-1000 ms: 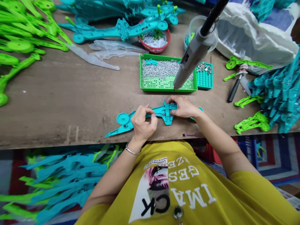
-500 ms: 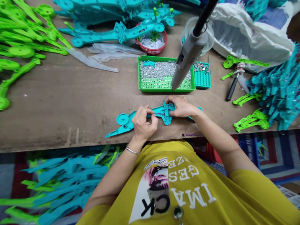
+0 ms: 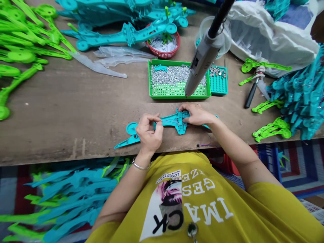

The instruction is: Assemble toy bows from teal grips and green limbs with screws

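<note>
A long teal plastic toy half-shell (image 3: 167,120) lies open on the table before me, its inner ribs facing up. My left hand (image 3: 150,131) is over its left part, thumb and fingertips pinching thin wires (image 3: 173,120) that run along the shell. My right hand (image 3: 196,114) grips the shell at its crosspiece (image 3: 180,121), fingers at the far edge and thumb inside. From the right side of the shell a thin wire with a small dark connector (image 3: 198,145) trails onto the table near its front edge.
A hanging electric screwdriver (image 3: 199,67) points down over a green tray of screws (image 3: 180,96). Beside it stands a teal tray (image 3: 218,88) of small round parts. Lime parts (image 3: 22,55) pile at left, teal shells (image 3: 301,91) at right. A black-handled tool (image 3: 250,95) lies at right.
My left hand has slid left along the shell, drawing the wires out straighter. My right hand stays at the crosspiece, and the shell has hardly moved.
</note>
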{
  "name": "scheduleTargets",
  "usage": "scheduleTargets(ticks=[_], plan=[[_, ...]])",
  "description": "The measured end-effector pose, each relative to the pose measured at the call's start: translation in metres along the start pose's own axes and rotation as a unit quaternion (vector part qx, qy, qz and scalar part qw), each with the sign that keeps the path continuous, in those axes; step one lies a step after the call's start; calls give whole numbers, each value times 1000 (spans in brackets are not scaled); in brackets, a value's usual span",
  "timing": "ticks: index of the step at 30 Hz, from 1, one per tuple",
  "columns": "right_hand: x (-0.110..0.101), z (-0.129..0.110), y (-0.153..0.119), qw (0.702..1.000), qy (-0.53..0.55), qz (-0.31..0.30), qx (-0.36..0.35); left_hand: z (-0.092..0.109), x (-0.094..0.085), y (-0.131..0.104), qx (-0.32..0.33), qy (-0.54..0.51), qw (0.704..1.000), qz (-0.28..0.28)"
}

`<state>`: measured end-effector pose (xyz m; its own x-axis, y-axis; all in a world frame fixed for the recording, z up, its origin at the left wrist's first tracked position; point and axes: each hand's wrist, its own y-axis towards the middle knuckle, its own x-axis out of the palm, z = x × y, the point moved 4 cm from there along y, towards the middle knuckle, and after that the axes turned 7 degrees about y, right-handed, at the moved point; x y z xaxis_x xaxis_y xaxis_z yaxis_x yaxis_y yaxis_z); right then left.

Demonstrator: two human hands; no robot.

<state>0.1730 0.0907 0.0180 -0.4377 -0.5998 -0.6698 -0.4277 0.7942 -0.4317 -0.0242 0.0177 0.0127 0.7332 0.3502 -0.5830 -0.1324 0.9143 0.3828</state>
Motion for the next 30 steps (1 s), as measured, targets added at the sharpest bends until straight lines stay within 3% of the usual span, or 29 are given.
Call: scheduleTargets(ticks=[5, 7, 10, 13, 16, 21, 24, 27, 30], plan=[[-2, 7, 2, 999, 39, 14, -10, 3, -53, 9, 87, 85, 990, 64], [-1, 10, 3, 997, 69, 18, -14, -13, -72, 11, 57, 96, 990, 84], [-1, 11, 1, 989, 136, 29, -56, -47, -86, 7, -41, 103, 991, 69], [-11, 7, -17, 974, 138, 144, -104, -75, -83, -2, -134, 80, 987, 49], [-16, 1, -54, 963, 83, 237, -96, -83, -76, -9, -154, 92, 983, 47], [11, -1, -114, 985, -46, 164, 39, -81, -72, -10, -156, 103, 982, 38], [35, 1, -132, 982, -109, 134, 83, -78, -73, -7, -153, 125, 980, 21], [47, 0, -135, 984, -89, 145, 58, -74, -73, -3, -150, 165, 975, 11], [42, -7, -133, 977, -46, 206, -27, -70, -73, -1, -149, 200, 968, 1]])
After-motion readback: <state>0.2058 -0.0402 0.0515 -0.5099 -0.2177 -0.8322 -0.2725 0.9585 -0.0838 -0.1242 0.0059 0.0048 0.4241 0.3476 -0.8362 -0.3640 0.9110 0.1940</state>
